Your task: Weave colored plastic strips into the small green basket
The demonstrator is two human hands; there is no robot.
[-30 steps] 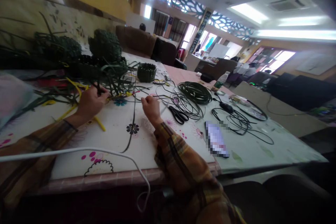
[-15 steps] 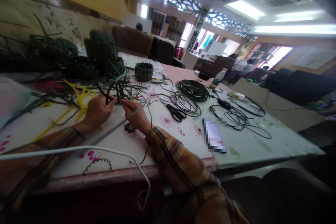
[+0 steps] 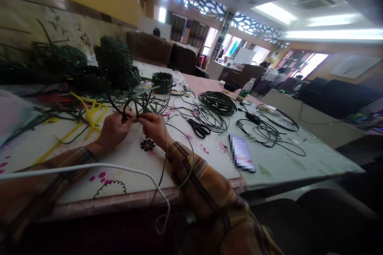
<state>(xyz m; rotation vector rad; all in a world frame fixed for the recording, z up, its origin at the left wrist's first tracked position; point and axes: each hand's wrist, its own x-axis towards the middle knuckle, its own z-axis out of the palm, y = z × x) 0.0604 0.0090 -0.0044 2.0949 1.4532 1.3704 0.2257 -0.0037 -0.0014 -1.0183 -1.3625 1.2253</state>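
Both hands are closed, close together, on a piece of dark green weaving strips (image 3: pixel 143 103) whose loose ends fan upward and away from me. My left hand (image 3: pixel 116 128) pinches its left side between thumb and fingers. At its near edge my right hand (image 3: pixel 154 127) pinches the strips with thumb and forefinger. A thin green strand (image 3: pixel 191 149) loops from there over my right sleeve. Just beyond stands a small round woven green basket (image 3: pixel 162 83). Yellow strips (image 3: pixel 91 115) lie left of my left hand. What exactly the fingertips press on is partly hidden.
Black-handled scissors (image 3: pixel 199 128) lie right of my right hand. Behind them is a coil of green strip (image 3: pixel 217 102). A phone (image 3: pixel 241 153), black cables (image 3: pixel 269 131) and a bottle (image 3: pixel 247 89) are farther right. Larger woven pieces (image 3: pixel 113 61) stand back left. A white cable (image 3: pixel 119 166) crosses in front.
My hands stay together on the weaving strips, the right one shifted slightly. The loose strand swung from across the left forearm to a wide loop over my right sleeve. The view shifted slightly.
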